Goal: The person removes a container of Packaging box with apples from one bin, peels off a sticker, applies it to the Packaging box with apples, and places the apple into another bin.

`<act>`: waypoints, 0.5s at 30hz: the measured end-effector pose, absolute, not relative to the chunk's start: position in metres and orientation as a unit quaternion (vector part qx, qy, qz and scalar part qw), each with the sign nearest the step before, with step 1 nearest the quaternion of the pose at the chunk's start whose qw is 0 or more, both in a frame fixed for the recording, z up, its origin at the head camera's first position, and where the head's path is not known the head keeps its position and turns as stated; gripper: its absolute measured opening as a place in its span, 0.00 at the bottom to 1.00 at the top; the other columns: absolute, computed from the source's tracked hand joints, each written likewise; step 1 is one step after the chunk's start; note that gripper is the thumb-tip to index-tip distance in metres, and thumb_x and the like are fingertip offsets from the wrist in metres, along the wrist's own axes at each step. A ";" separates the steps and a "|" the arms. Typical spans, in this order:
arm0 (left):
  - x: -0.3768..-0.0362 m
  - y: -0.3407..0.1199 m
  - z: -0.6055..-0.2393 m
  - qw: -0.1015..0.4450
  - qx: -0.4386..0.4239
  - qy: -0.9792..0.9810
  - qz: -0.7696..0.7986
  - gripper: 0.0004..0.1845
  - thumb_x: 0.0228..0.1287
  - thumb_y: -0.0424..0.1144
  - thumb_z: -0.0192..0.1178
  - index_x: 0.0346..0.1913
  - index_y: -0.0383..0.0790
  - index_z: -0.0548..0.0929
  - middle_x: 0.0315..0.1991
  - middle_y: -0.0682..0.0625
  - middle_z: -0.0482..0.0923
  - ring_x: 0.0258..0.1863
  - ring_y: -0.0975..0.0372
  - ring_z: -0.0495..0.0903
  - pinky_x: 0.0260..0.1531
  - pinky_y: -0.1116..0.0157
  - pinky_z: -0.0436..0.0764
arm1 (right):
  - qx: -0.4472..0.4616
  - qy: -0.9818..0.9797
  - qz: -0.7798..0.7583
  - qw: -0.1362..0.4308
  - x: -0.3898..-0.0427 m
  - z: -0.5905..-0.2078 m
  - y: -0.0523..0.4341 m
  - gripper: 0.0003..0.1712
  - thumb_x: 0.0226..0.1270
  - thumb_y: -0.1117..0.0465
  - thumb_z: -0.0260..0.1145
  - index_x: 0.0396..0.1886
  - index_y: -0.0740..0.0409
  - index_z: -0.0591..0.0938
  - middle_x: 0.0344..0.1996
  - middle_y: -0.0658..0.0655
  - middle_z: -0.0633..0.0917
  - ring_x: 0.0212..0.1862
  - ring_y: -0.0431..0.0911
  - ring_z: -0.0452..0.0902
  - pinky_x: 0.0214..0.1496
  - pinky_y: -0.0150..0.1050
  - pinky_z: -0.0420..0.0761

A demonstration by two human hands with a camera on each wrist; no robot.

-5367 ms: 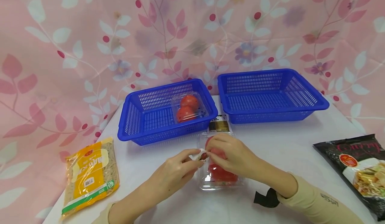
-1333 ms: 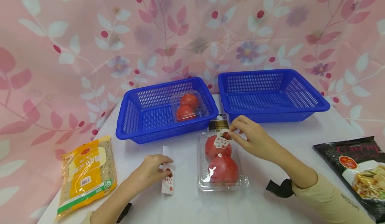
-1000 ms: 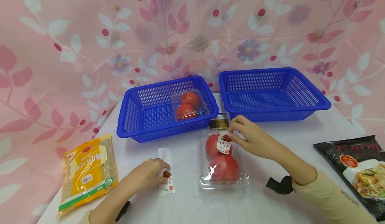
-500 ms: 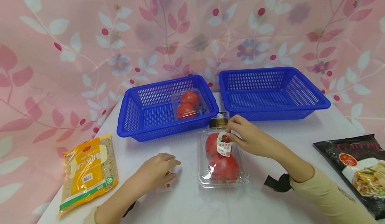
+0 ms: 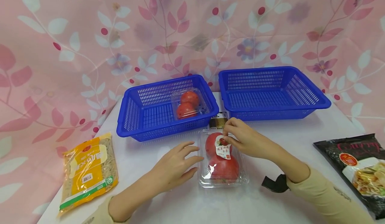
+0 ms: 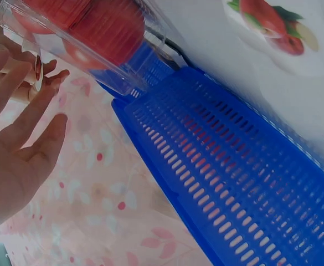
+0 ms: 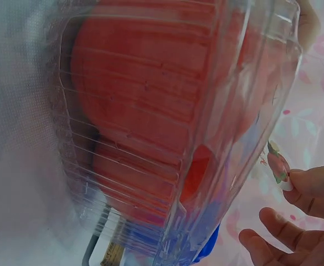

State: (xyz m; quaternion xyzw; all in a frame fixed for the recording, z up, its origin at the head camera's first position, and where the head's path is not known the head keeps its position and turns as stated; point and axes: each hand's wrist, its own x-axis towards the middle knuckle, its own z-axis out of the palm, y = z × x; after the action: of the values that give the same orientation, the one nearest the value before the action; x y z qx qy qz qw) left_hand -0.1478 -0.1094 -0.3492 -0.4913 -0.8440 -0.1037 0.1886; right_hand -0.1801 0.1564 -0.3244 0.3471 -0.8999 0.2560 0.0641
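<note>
Clearly, the right grip (image 5: 245,140) pinches a label (image 5: 223,151) (fruit-printed).

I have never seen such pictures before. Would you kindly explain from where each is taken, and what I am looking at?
There is no machine: a person works bare-handed. The wide view comes from a camera worn on the head; the two smaller views come from cameras on the left and right wrists.

On the white table stand a left basket, holding boxed red fruit, and a right basket. A yellow bag and a black bag lie at the sides.

The right hand pinches a white label over another clear box. The left hand is open, near that box, holding nothing visible.
</note>
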 end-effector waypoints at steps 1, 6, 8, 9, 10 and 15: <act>-0.149 -0.107 -0.350 0.193 -0.494 -0.842 -0.101 0.18 0.51 0.41 0.66 0.47 0.47 0.81 0.51 0.45 0.75 0.58 0.49 0.68 0.55 0.56 0.70 | 0.346 -0.900 0.257 0.061 -0.180 -0.325 0.156 0.03 0.61 0.66 0.63 0.31 0.54 0.77 0.37 0.51 0.72 0.43 0.47 0.70 0.41 0.37 0.77; -0.153 -0.095 -0.352 0.191 -0.495 -0.843 -0.087 0.24 0.53 0.45 0.64 0.56 0.48 0.77 0.59 0.41 0.67 0.64 0.47 0.59 0.61 0.55 0.62 | 0.347 -0.899 0.260 0.056 -0.182 -0.328 0.154 0.04 0.60 0.66 0.63 0.30 0.54 0.77 0.36 0.50 0.72 0.41 0.46 0.70 0.39 0.34 0.78; -0.155 -0.090 -0.353 0.188 -0.496 -0.843 -0.089 0.25 0.55 0.47 0.63 0.57 0.48 0.76 0.61 0.39 0.65 0.65 0.47 0.56 0.62 0.55 0.59 | 0.356 -0.896 0.259 0.064 -0.183 -0.330 0.154 0.04 0.60 0.67 0.64 0.30 0.54 0.78 0.35 0.50 0.72 0.40 0.46 0.70 0.38 0.34 0.77; -0.155 -0.088 -0.353 0.187 -0.496 -0.843 -0.088 0.25 0.56 0.48 0.62 0.57 0.48 0.76 0.62 0.39 0.64 0.66 0.48 0.55 0.63 0.56 0.58 | 0.361 -0.894 0.257 0.069 -0.184 -0.331 0.154 0.05 0.60 0.68 0.64 0.30 0.55 0.78 0.35 0.50 0.72 0.39 0.46 0.70 0.38 0.34 0.77; -0.156 -0.086 -0.353 0.185 -0.496 -0.844 -0.086 0.24 0.56 0.49 0.61 0.57 0.49 0.76 0.62 0.39 0.63 0.66 0.48 0.54 0.63 0.56 0.57 | 0.365 -0.892 0.255 0.074 -0.184 -0.331 0.154 0.05 0.60 0.68 0.64 0.29 0.55 0.77 0.34 0.50 0.72 0.39 0.46 0.70 0.38 0.34 0.77; -0.158 -0.078 -0.355 0.178 -0.500 -0.845 -0.063 0.25 0.60 0.52 0.56 0.60 0.49 0.73 0.64 0.39 0.60 0.66 0.48 0.53 0.63 0.56 0.57 | 0.383 -0.885 0.247 0.093 -0.188 -0.334 0.155 0.06 0.59 0.71 0.63 0.29 0.55 0.77 0.34 0.51 0.72 0.38 0.45 0.68 0.36 0.34 0.75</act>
State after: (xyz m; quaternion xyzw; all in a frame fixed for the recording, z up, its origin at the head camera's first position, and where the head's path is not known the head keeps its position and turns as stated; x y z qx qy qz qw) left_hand -0.1581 -0.0784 -0.3552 -0.5003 -0.8449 -0.0633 0.1784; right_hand -0.1878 0.1546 -0.3341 0.3826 -0.8855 0.2465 0.0935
